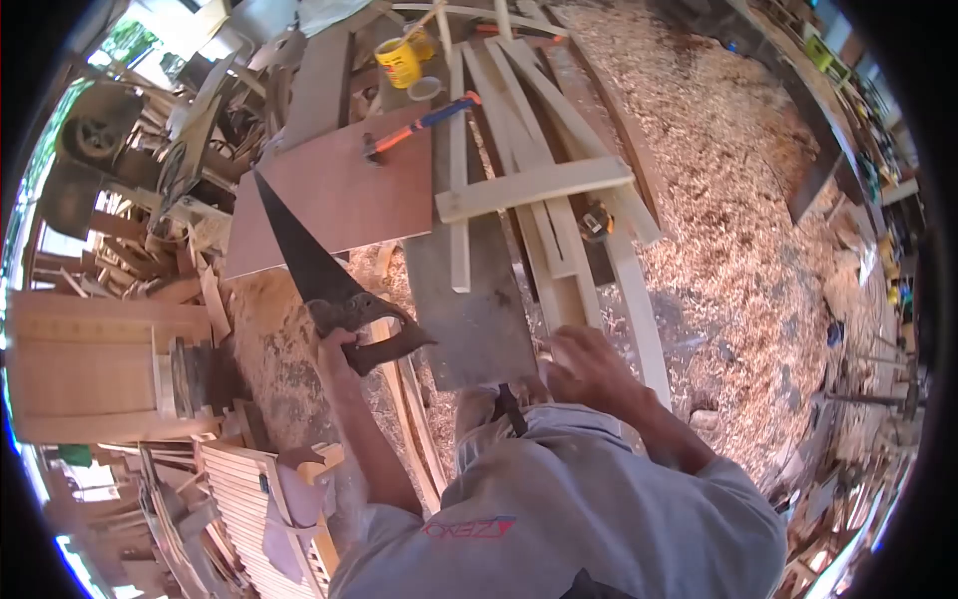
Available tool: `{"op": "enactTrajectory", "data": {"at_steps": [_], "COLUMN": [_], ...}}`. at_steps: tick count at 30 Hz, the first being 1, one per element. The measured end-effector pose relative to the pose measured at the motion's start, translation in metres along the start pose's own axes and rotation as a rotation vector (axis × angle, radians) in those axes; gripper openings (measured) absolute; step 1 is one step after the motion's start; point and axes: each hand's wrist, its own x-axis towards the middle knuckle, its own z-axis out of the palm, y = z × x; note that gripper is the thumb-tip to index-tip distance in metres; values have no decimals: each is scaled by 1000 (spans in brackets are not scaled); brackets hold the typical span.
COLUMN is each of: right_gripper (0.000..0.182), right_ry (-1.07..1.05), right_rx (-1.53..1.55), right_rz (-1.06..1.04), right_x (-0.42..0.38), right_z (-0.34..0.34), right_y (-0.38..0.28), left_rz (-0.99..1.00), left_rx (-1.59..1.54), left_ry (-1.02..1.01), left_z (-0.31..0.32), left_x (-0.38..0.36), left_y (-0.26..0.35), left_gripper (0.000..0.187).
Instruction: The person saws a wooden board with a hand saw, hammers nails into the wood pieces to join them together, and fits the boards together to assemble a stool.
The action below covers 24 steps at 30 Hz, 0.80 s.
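My left hand (339, 349) is closed round the wooden handle of a handsaw (304, 250). Its dark blade points up and away to the left, over the edge of a reddish-brown board (344, 195). Close to my body, my right hand (589, 367) is curled at the near end of a pale plank (574, 299). Its fingertips are partly hidden, so what they hold cannot be made out. Between the two hands lies a grey, worn board (474, 329). A short wooden piece (539, 188) rests across several long strips ahead of my right hand.
A hammer (424, 125) with a blue and orange handle lies on the reddish-brown board. Beyond it stands a yellow tin (398, 64). A tape measure (597, 222) sits among the strips. Wood shavings (718, 200) cover the floor at right; scrap timber (130, 250) is piled at left.
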Motion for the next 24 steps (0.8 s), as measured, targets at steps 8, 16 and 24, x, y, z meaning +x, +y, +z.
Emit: {"op": "enactTrajectory", "data": {"at_steps": [8,16,24], "right_gripper": [26,44,34], "right_ry": [141,88,-538], "right_rx": [-189,-327,-591], "right_rz": [116,-71,208], "right_x": [91,386,486], "right_z": [-33,73,163], "right_y": [53,96,204], "left_rz": [4,-59,-108], "left_rx": [-123,-100,588], "left_ry": [-54,-216,-466], "left_z": [-13,14,-11], "left_x": [153,251,281], "left_y": [-50,-62,-39], "left_gripper": [23,31,40]}}
